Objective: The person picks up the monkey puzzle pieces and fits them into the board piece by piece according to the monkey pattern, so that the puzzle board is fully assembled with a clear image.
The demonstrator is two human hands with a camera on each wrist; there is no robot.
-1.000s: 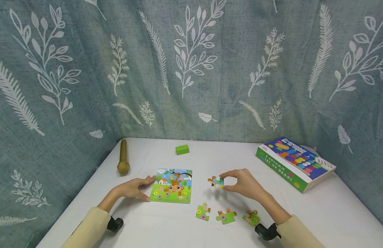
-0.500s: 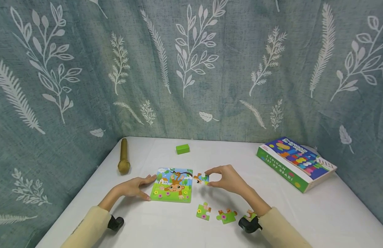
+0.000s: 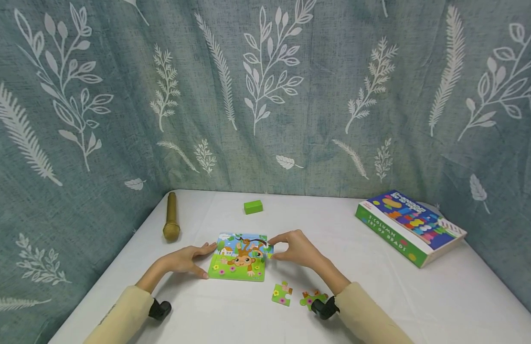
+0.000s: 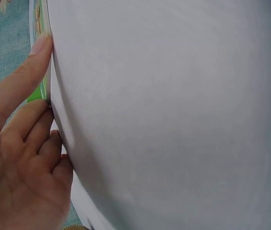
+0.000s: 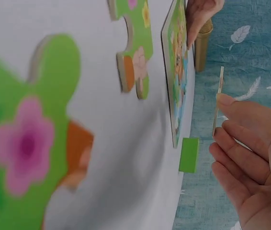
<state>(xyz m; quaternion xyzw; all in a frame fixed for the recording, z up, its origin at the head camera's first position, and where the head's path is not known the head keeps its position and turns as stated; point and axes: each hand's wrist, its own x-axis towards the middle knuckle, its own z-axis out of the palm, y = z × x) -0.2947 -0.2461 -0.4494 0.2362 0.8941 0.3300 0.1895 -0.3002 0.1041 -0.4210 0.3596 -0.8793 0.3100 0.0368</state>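
My left hand (image 3: 184, 260) rests on the table, with thumb and fingertips touching the left edge of a square monkey picture puzzle board (image 3: 231, 273). In the left wrist view its thumb (image 4: 23, 76) lies along that edge. My right hand (image 3: 297, 249) pinches a puzzle piece (image 3: 270, 250) between thumb and forefinger, and the piece overlaps the board's right side in the head view. Seen edge-on in the right wrist view, the piece (image 5: 221, 79) is held above the table. Two loose puzzle pieces lie nearer me, one with flowers (image 3: 279, 295), the other (image 3: 310, 301) partly behind the right wrist strap.
A green block (image 3: 253, 207) stands at the back of the white table (image 3: 222, 315). Back left lies a gold microphone-shaped object (image 3: 171, 220). A bead-set box (image 3: 411, 227) sits at the back right. A patterned curtain (image 3: 265, 157) hangs behind.
My right hand has carried the pinched puzzle piece leftward to the board's right side. The right forearm now hides the rightmost loose piece. My left hand stays at the board's edge.
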